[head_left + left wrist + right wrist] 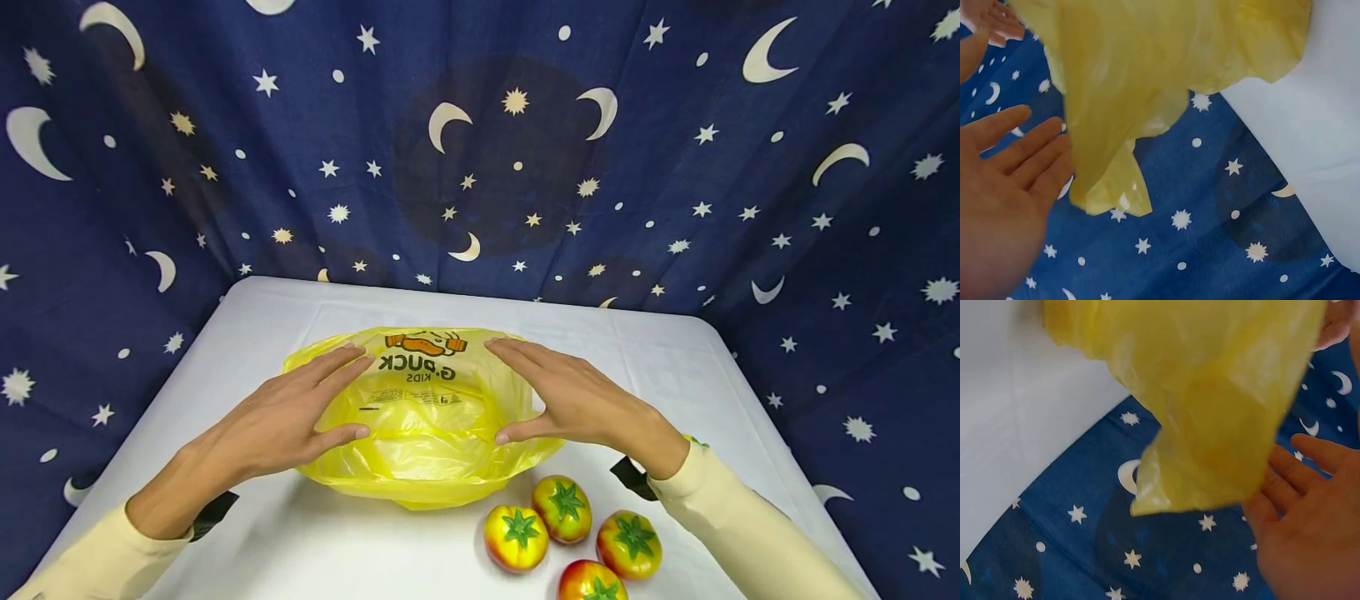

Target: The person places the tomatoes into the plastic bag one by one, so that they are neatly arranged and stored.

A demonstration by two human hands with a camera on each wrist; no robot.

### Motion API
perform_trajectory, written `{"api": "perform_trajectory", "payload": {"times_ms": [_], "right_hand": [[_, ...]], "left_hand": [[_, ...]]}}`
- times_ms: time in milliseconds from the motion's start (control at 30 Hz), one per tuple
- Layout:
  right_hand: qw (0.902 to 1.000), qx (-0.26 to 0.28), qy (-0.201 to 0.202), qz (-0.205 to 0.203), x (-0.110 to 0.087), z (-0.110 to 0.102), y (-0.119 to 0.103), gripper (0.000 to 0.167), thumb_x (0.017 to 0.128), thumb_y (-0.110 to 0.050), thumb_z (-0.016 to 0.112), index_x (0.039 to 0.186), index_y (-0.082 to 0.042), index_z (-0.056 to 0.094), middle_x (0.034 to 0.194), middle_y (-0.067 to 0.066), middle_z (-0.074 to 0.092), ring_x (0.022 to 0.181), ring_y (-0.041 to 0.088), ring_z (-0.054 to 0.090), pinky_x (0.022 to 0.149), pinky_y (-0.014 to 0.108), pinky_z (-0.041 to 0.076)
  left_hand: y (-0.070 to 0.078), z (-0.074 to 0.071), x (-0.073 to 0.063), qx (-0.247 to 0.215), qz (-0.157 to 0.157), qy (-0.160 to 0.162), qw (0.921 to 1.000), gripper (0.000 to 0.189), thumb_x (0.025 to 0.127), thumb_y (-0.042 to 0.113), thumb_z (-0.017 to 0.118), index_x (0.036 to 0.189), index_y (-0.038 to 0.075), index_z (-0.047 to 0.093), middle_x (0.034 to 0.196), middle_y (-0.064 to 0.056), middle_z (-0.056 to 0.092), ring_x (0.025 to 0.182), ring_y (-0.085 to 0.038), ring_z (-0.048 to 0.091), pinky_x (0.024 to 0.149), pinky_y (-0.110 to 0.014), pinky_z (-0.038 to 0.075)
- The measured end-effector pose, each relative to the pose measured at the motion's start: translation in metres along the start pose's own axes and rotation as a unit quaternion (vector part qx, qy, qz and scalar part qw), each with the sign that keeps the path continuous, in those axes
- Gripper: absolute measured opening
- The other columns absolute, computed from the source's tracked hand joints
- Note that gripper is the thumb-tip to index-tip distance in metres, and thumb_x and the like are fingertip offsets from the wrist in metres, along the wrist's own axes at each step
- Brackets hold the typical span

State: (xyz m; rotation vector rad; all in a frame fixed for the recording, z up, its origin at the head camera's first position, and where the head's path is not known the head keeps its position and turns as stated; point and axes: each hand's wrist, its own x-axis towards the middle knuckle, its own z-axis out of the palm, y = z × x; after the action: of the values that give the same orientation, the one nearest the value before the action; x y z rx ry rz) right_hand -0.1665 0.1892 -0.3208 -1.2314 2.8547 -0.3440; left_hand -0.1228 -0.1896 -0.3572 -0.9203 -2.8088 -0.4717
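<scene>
A thin yellow plastic bag stands on the table with its mouth spread wide. Dark "G.DUCK KIDS" print and an orange duck bill read mirrored on its far inner wall. My left hand is at the bag's left side, thumb apart from the straight fingers. Opposite it, my right hand holds a similar pose at the right side. Neither hand grips the plastic. In both wrist views the fingers look extended beside the bag; whether they touch it I cannot tell.
Several glossy yellow-red tomato-like fruits with green star-shaped tops lie in front of the bag, to the right. A small green bit shows behind my right wrist. Dark blue star-and-moon curtains surround the white-covered table.
</scene>
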Motion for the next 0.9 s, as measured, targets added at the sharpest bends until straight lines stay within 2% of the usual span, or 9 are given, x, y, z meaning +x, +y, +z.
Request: {"api": "perform_trajectory", "payload": {"times_ms": [100, 200, 300, 400, 500, 600, 667, 767, 900], "right_hand": [[0.9997, 0.003, 0.024, 0.003, -0.009, -0.007, -0.001, 0.103, 0.081, -0.078, 0.063, 0.161, -0.023, 0.027, 0.162, 0.000, 0.033, 0.144, 0.023, 0.039, 0.105, 0.054, 0.044], [0.9988, 0.005, 0.047, 0.012, -0.019, -0.014, 0.000, 0.099, 0.083, -0.074, 0.065, 0.161, -0.025, 0.028, 0.162, 0.000, 0.033, 0.143, 0.024, 0.040, 0.103, 0.057, 0.044], [0.9975, 0.006, 0.065, 0.027, -0.029, -0.019, 0.004, 0.097, 0.083, -0.070, 0.069, 0.160, -0.027, 0.028, 0.162, -0.001, 0.033, 0.142, 0.026, 0.041, 0.101, 0.061, 0.044], [0.9960, 0.008, 0.077, 0.043, -0.041, -0.022, 0.009, 0.097, 0.083, -0.067, 0.072, 0.160, -0.028, 0.028, 0.162, -0.002, 0.032, 0.143, 0.026, 0.040, 0.101, 0.062, 0.044], [0.9937, 0.012, 0.087, 0.071, -0.055, -0.024, 0.016, 0.098, 0.082, -0.063, 0.076, 0.160, -0.028, 0.028, 0.162, -0.001, 0.032, 0.144, 0.026, 0.038, 0.102, 0.062, 0.043], [0.9897, 0.017, 0.092, 0.109, -0.072, -0.026, 0.023, 0.099, 0.081, -0.057, 0.080, 0.161, -0.028, 0.028, 0.162, 0.002, 0.032, 0.144, 0.029, 0.037, 0.103, 0.064, 0.041], [0.9867, 0.020, 0.094, 0.132, -0.084, -0.028, 0.029, 0.099, 0.082, -0.054, 0.081, 0.161, -0.027, 0.028, 0.162, 0.005, 0.033, 0.143, 0.032, 0.037, 0.103, 0.066, 0.040], [0.9830, 0.028, 0.090, 0.157, -0.100, -0.028, 0.039, 0.098, 0.084, -0.050, 0.081, 0.161, -0.026, 0.026, 0.162, 0.008, 0.032, 0.142, 0.037, 0.035, 0.102, 0.070, 0.037], [0.9761, 0.047, 0.087, 0.194, -0.120, -0.023, 0.055, 0.098, 0.086, -0.047, 0.080, 0.162, -0.026, 0.023, 0.163, 0.012, 0.029, 0.143, 0.041, 0.032, 0.100, 0.073, 0.034]], "left_hand": [[0.001, -0.005, -0.002, 0.003, 0.021, 0.053, 0.9984, 0.076, 0.092, 0.045, 0.073, 0.154, 0.014, 0.041, 0.156, -0.011, 0.040, 0.137, -0.035, 0.046, 0.097, -0.058, 0.048], [-0.001, -0.012, -0.005, 0.005, 0.024, 0.105, 0.9942, 0.074, 0.089, 0.035, 0.078, 0.152, 0.014, 0.045, 0.154, -0.010, 0.043, 0.137, -0.034, 0.045, 0.098, -0.060, 0.047], [-0.004, -0.018, -0.008, -0.001, -0.001, 0.144, 0.9896, 0.076, 0.085, 0.029, 0.080, 0.151, 0.013, 0.046, 0.155, -0.011, 0.043, 0.139, -0.036, 0.043, 0.098, -0.063, 0.045], [-0.010, -0.020, -0.013, -0.025, -0.048, 0.159, 0.9857, 0.079, 0.086, 0.027, 0.080, 0.153, 0.012, 0.042, 0.156, -0.015, 0.039, 0.138, -0.041, 0.040, 0.097, -0.068, 0.042], [-0.017, -0.019, -0.019, -0.073, -0.113, 0.141, 0.9809, 0.084, 0.090, 0.030, 0.077, 0.158, 0.011, 0.032, 0.158, -0.020, 0.032, 0.139, -0.045, 0.036, 0.098, -0.071, 0.038], [-0.024, -0.016, -0.024, -0.122, -0.171, 0.099, 0.9727, 0.087, 0.095, 0.037, 0.072, 0.161, 0.012, 0.021, 0.159, -0.022, 0.028, 0.135, -0.049, 0.038, 0.096, -0.071, 0.039], [-0.027, -0.014, -0.028, -0.149, -0.196, 0.074, 0.9664, 0.088, 0.097, 0.041, 0.068, 0.162, 0.013, 0.015, 0.159, -0.023, 0.027, 0.132, -0.052, 0.041, 0.094, -0.071, 0.041], [-0.030, -0.011, -0.029, -0.170, -0.197, 0.063, 0.9636, 0.088, 0.098, 0.040, 0.067, 0.163, 0.013, 0.014, 0.158, -0.025, 0.027, 0.125, -0.054, 0.045, 0.089, -0.069, 0.044], [-0.030, -0.008, -0.027, -0.187, -0.190, 0.063, 0.9617, 0.089, 0.098, 0.038, 0.068, 0.163, 0.012, 0.013, 0.159, -0.025, 0.025, 0.129, -0.054, 0.043, 0.090, -0.070, 0.044]]}}
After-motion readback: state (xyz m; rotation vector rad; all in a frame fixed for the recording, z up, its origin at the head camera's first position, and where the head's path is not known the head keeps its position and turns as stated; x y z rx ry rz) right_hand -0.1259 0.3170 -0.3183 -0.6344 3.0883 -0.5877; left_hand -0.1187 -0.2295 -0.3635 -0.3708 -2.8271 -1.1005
